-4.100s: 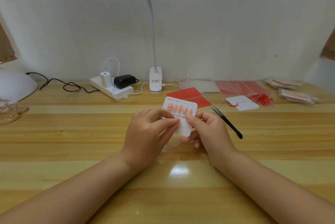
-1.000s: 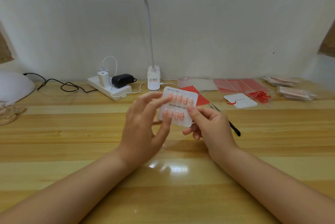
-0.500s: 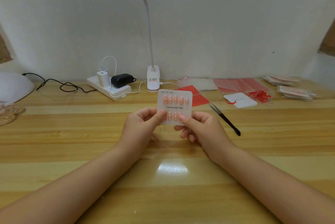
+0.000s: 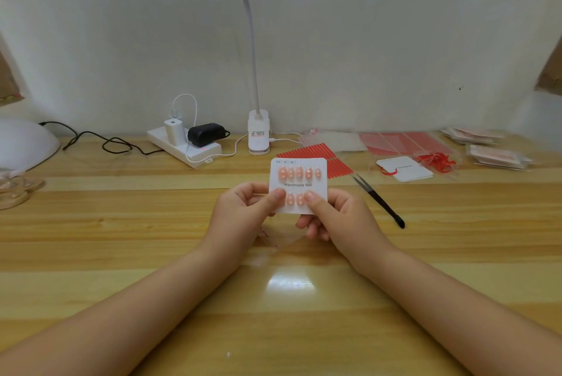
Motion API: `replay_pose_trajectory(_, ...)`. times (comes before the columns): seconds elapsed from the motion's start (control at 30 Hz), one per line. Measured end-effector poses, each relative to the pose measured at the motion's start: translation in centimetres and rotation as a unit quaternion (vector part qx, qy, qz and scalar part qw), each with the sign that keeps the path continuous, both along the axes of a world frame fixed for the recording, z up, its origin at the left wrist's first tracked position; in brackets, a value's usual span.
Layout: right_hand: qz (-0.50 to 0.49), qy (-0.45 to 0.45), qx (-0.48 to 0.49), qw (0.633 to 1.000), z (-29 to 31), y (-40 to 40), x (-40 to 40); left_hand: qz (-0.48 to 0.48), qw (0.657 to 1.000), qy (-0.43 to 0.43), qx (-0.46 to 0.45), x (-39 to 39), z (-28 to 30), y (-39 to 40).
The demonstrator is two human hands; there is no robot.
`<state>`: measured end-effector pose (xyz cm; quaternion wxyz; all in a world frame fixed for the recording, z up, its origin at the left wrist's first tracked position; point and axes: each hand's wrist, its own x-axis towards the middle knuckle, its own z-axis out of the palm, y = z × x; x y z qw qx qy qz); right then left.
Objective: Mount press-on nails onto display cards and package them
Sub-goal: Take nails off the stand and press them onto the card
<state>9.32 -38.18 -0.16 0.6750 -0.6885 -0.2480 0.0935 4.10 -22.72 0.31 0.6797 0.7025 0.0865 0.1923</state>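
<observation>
A white card (image 4: 298,184) is showing two rows of glossy peach-pink nails (image 4: 299,172) and black lettering. At its 1 o'clock, red-striped strips (image 4: 316,152) are lying beside black tweezers (image 4: 380,202). The worktop (image 4: 121,238) is showing banded honey-yellow wood grain. At 11 o'clock, a white power strip (image 4: 185,147) is carrying a black adapter (image 4: 205,134).

One head-worn wide-angle view looks forward and down, close over the wooden table (image 4: 121,254), facing the wall.

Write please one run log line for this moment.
hands: left hand and right hand pinch nail display card | card: upright above table, nails mounted | tweezers: on table, untouched
</observation>
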Motion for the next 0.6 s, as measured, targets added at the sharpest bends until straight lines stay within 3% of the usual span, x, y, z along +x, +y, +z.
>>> replay_pose_trajectory(0.2,0.004,-0.017,-0.006,1.0,0.04,0.04,-0.13,-0.011,1.0,-0.003,-0.004,-0.1,0.19,-0.16)
replay_pose_trajectory(0.4,0.031,0.041,0.044,0.998,0.34,0.02,-0.01,-0.009,1.0,-0.015,0.003,-0.27,0.32,-0.23)
replay_pose_trajectory(0.6,0.001,0.006,0.015,1.0,0.23,0.06,-0.21,-0.006,0.999,-0.027,0.018,-0.4,0.35,-0.5)
